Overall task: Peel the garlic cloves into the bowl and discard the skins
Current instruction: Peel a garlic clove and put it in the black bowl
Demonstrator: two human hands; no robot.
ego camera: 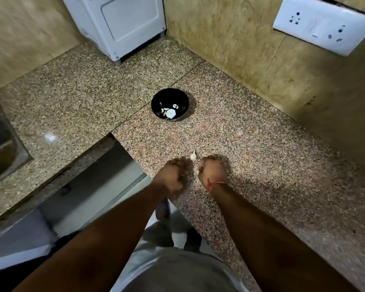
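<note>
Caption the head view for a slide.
Both hands curled near a garlic clove on the granite counter, black bowl beyond.

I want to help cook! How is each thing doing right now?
bowl: upright on the counter, holds a few white garlic pieces.
garlic clove: lying on the counter, just beyond both hands.
left hand: fingers curled, contents hidden.
right hand: fingers curled, contents hidden.

Your arms are bare to the elbow — a red thread circles your right wrist, grey shirt below.
</note>
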